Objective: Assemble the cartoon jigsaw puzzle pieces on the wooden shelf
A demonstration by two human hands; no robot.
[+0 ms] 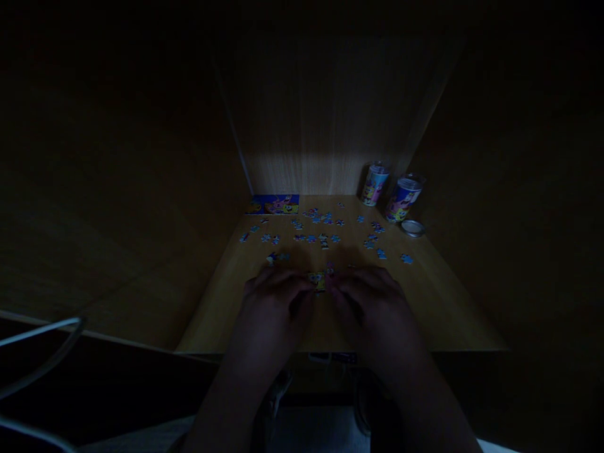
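My left hand (270,302) and right hand (380,305) pinching yellow-and-pink jigsaw pieces (319,280), loose bluish pieces (327,218) beyond, printed cylindrical cans (403,200) far right

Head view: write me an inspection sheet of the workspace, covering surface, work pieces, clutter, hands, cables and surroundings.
Surface: light-brown wood-grain tabletop, dimly lit.
Work pieces: yellow cartoon-printed puzzle section between the hands; small, mostly blue puzzle pieces scattered beyond.
Clutter: blue rectangular cartoon picture far left; two cylindrical cartoon-printed containers far right; round silvery lid beside the nearer one.
Hands: left hand at the section's left side, right hand at its right; grip too dark to judge.
Cables: pale looping cable lower left, off the tabletop.
Surroundings: upright wooden back panel; dark sides.
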